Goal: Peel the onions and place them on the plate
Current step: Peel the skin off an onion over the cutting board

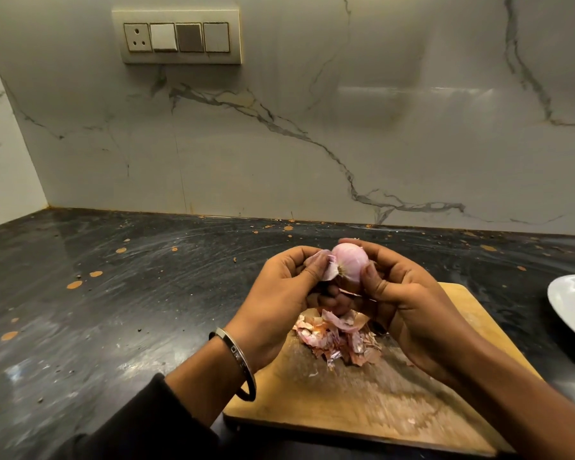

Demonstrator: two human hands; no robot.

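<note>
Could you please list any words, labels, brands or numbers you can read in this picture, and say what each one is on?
Bangle on the left wrist: small engraved marks, too small and blurred to read.
Switch panel on the wall: no lettering visible.
Cutting board, plate and onion: no text.
Nothing here can be read.

Both hands are raised together, palms turned inward and facing each other. The left hand (281, 293) comes in from the lower left, wrist bent, fingers curled, thumb and forefinger pinched at the top. A bangle (238, 356) circles the left wrist, and a dark sleeve (140, 423) covers the forearm below it. The right hand (400, 300) reaches in from the lower right on a bare forearm, fingers curved over the top and thumb pressed up in front. The fingertips of the two hands nearly meet.
</note>
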